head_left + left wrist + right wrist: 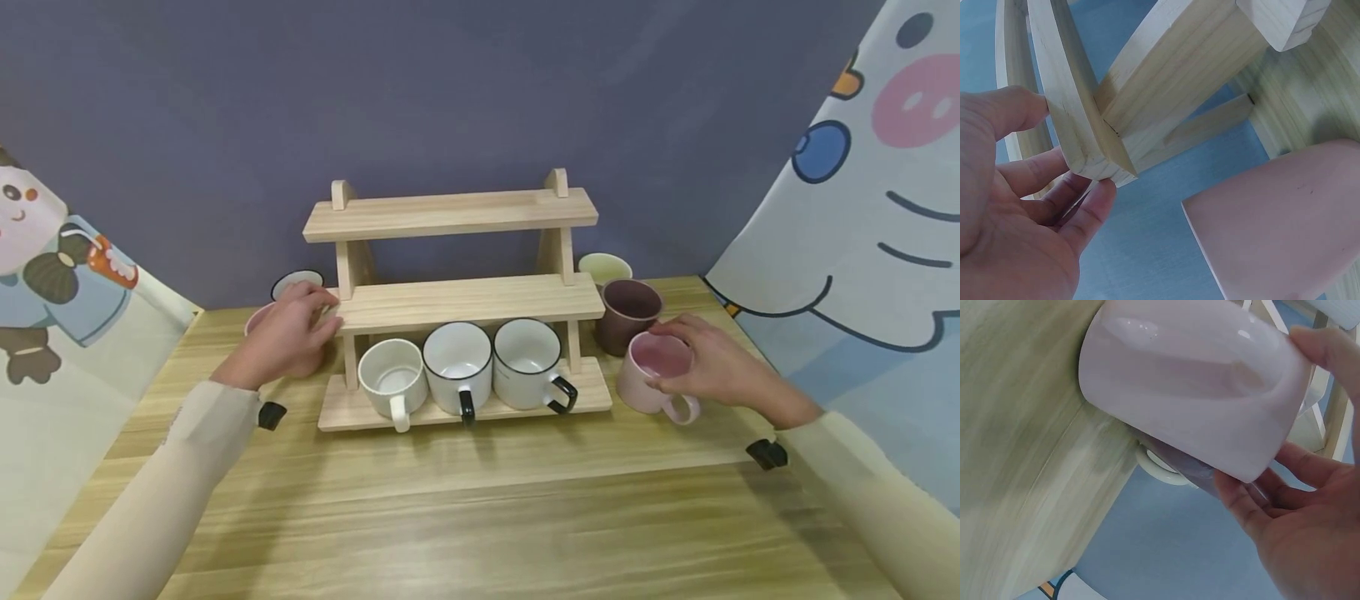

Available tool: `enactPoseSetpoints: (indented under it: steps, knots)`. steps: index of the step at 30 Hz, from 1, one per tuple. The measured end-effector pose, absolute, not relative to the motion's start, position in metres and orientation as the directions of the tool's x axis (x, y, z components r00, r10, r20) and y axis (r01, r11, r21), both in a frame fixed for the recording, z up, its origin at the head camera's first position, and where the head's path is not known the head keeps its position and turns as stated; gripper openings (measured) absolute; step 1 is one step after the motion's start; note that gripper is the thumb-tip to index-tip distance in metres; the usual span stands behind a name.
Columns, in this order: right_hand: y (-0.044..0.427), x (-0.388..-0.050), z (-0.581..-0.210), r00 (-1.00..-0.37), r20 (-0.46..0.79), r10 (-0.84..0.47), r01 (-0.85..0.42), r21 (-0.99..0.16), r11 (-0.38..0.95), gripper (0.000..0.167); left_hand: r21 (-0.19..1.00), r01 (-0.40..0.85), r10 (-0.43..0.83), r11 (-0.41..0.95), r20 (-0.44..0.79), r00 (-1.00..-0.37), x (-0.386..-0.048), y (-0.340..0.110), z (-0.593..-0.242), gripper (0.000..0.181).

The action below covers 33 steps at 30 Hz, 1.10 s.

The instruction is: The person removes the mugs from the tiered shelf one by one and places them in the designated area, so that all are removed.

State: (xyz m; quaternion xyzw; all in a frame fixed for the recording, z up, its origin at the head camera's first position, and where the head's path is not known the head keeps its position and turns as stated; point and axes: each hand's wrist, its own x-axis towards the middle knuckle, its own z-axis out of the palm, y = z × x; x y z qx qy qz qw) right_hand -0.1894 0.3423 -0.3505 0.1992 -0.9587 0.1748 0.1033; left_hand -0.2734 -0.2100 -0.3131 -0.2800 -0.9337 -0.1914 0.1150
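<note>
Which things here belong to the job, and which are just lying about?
Job, likely:
- rack, held by the left hand
- pink mug, held by the right hand
- three mugs on the rack
- other mugs beside the rack

Just surroundings:
- table
- backdrop
- cartoon cloths

The right hand (pixel 1310 525) holds a pink mug (pixel 1191 387) at its rim, thumb on one side, fingers on the other; its base is on the table (pixel 1022 425). Behind, toward the table's edge, show a dark mug (pixel 1194 467) and a pale curved handle (pixel 1154 470).
</note>
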Motion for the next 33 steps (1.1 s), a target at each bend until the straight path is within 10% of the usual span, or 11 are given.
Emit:
enactPoseSetpoints:
  steps: [33]
  knots:
    - [0.3449,-0.1872,-0.3463,-0.881,0.334,-0.335,-0.428,-0.257,0.867,0.066,0.293,0.584,0.480,0.757,0.356,-0.802,-0.2733,-0.2110,-0.3145,0.023]
